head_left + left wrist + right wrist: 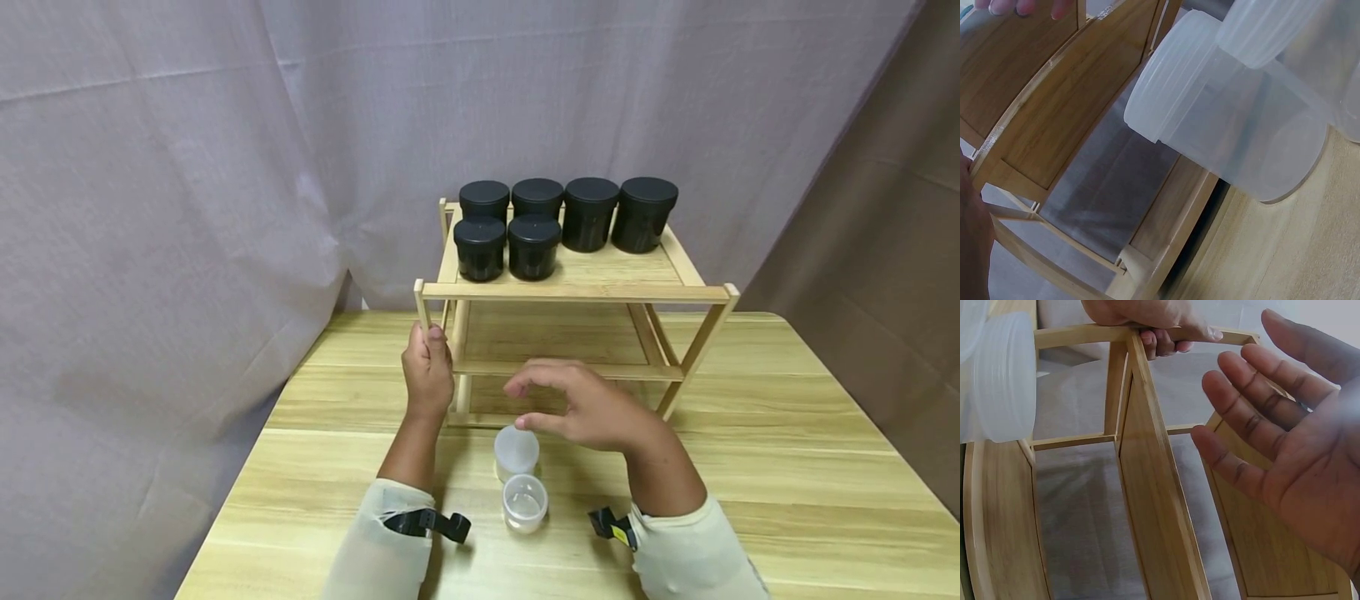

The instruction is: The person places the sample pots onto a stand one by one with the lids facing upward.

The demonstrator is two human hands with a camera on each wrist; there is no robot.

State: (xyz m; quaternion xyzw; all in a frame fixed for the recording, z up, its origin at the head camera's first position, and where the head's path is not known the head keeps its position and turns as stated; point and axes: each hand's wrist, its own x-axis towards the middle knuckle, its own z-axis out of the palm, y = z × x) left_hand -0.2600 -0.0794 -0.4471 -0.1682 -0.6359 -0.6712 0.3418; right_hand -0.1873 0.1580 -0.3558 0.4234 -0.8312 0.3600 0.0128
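My left hand (pixel 429 371) grips the left front post of a three-tier wooden rack (pixel 577 292); in the right wrist view that same hand (pixel 1150 315) wraps the post near the middle shelf. In front of the rack, my right hand (pixel 596 408) hovers with fingers spread and bent, holding nothing. Its thumb tip overlaps a frosted plastic jar with a white lid (pixel 517 450) in the head view. Nearer to me stands a second clear plastic jar (pixel 524 502), its top without a lid. The left wrist view shows the lidded jar (pixel 1241 137) upright on the table, close beside the other.
On the rack's top shelf stand several black lidded jars (pixel 535 250), in two rows toward the back and left. The wooden table (pixel 787 467) extends to both sides. A grey curtain (pixel 187 208) hangs behind and to the left.
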